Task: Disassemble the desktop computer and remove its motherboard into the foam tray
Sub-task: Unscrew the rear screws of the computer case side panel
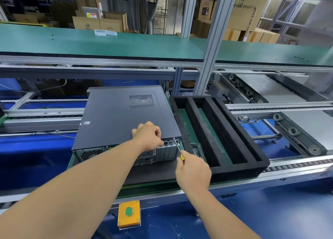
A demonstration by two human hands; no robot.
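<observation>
Right hand (pixel 192 170) grips screwdriver (pixel 178 148) beside foam tray (pixel 239 130).

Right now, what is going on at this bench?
A person is starting on a closed desktop computer lying flat on the conveyor line. The left hand rests curled on the case's rear top edge, steadying it. The right hand holds a screwdriver with its tip at the upper rear corner, apparently at a cover screw. The black foam tray waits beside the case, with no motherboard in it.
</observation>
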